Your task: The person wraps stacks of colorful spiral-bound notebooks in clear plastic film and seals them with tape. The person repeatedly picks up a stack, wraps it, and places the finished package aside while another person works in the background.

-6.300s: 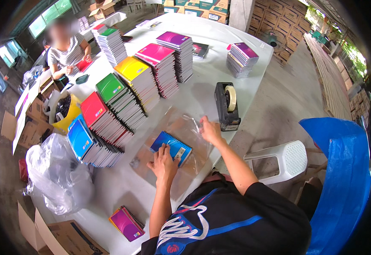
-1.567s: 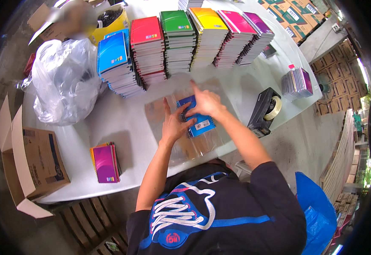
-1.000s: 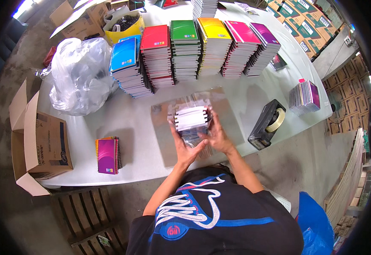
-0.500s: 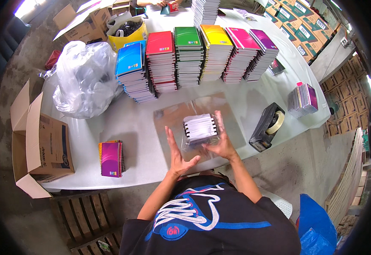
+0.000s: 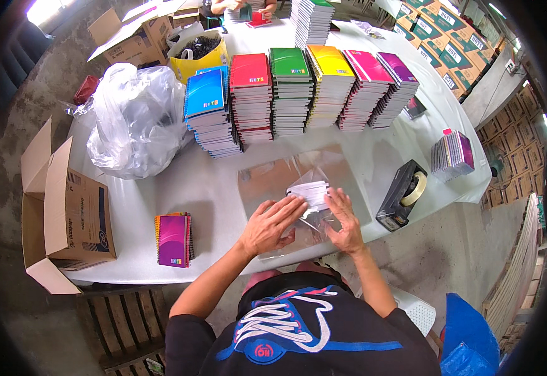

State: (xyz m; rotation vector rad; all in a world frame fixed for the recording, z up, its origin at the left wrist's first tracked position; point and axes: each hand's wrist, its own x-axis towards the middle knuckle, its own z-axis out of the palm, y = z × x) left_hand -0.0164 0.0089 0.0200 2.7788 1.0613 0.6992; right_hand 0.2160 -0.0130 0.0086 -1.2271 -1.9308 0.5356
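Observation:
A small bundle of spiral notebooks (image 5: pixel 309 193), its white page edges facing up, stands on a clear plastic sheet (image 5: pixel 261 182) in front of me. Part of the sheet is folded up around the bundle. My left hand (image 5: pixel 273 222) lies across the bundle's left side with fingers stretched out, its thumb lower down near the plastic. My right hand (image 5: pixel 345 222) is at the bundle's right side, fingers extended and thumb apart, touching the film. The bundle's lower part is hidden by my hands and the folded plastic.
Tall stacks of blue (image 5: pixel 205 94), red (image 5: pixel 250 72), green (image 5: pixel 290 62), yellow, pink and purple notebooks stand beyond. A tape dispenser (image 5: pixel 399 203) and a notebook bundle (image 5: pixel 452 155) sit right; a small stack (image 5: pixel 173 241), plastic bags (image 5: pixel 135 119) and carton (image 5: pixel 79 213) left. A co-worker sits opposite.
My left hand has moved from beside the bundle onto it. My right hand has come lower and closer. The plastic is now folded up against the bundle, and the view has shifted slightly.

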